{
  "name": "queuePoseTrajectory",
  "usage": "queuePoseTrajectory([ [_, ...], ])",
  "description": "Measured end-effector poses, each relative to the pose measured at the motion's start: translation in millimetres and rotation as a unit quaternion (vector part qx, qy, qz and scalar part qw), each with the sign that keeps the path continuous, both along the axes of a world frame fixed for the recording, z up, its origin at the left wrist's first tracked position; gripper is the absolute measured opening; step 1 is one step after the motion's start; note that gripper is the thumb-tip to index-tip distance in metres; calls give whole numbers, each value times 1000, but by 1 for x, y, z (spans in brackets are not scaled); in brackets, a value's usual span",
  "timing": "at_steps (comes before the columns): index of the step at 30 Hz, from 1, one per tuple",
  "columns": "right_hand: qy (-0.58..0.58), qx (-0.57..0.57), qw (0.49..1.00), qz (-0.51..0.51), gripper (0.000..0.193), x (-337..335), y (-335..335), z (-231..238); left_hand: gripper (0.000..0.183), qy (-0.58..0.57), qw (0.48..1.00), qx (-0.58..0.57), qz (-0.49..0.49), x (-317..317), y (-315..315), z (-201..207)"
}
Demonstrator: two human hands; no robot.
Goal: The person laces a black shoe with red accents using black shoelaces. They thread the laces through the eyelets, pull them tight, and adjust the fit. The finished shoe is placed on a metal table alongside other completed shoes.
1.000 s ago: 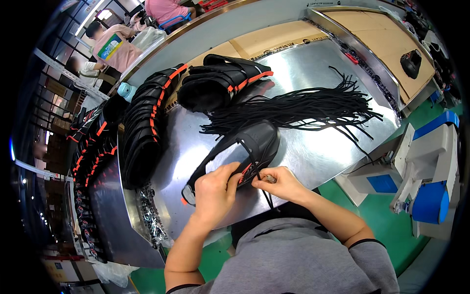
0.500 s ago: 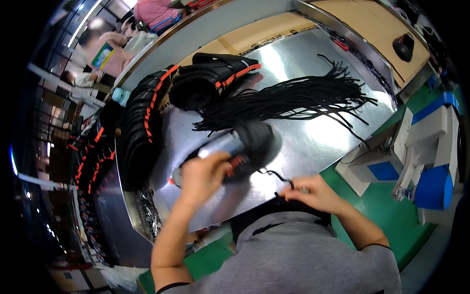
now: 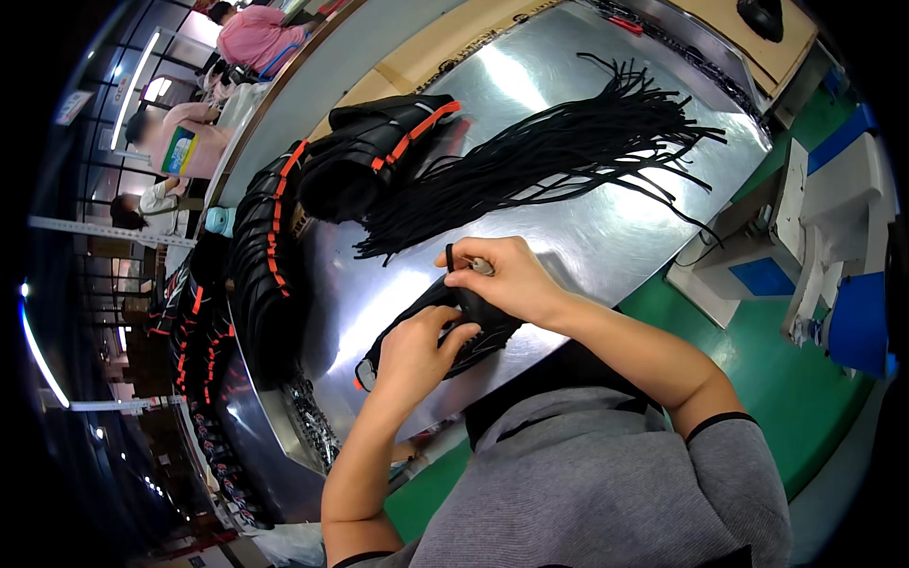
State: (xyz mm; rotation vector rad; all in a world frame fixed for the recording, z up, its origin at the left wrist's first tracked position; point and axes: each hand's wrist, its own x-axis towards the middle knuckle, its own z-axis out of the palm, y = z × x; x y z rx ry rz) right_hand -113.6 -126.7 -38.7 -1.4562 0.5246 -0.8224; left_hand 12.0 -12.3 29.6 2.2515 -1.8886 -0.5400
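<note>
A black shoe upper with a red-orange tab at its left end lies low over the metal bench. My left hand is closed on its near left side, thumb and fingers bent at the opening. Over the upper's right part, my right hand is closed around a small metal-ended tool whose kind I cannot make out. A black lace loops up at the right hand's fingertips. Beyond the hands a thick bundle of black laces is spread across the bench.
Stacked black uppers with red-orange edging line the bench's left side, and more uppers lie farther back. The metal bench top has a raised rim. A white and blue machine stands at the right. Other people sit at the far left.
The upper has come down and been turned, its dark side now up. My right hand has moved up and left from the bench's near edge to the upper, bringing the lace.
</note>
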Motion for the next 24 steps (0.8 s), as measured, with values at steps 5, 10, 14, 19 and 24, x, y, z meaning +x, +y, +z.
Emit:
queuePoseTrajectory([
  [5, 47, 21, 998, -25, 29, -5, 2, 3, 28, -41, 998, -15, 38, -4, -5, -20],
  [10, 134, -19, 990, 30, 32, -34, 23, -25, 26, -14, 997, -57, 50, -5, -9, -21],
  [14, 151, 26, 979, 131, 21, -53, 37, -18, 26, 1, 997, -58, 52, 1, -8, -24],
  [19, 151, -37, 979, 133, 19, -53, 41, -15, 28, -12, 997, -60, 45, 2, -7, -25],
  [24, 170, -67, 975, 126, 19, -46, 39, -20, 29, -12, 997, -63, 41, 2, -8, -24],
])
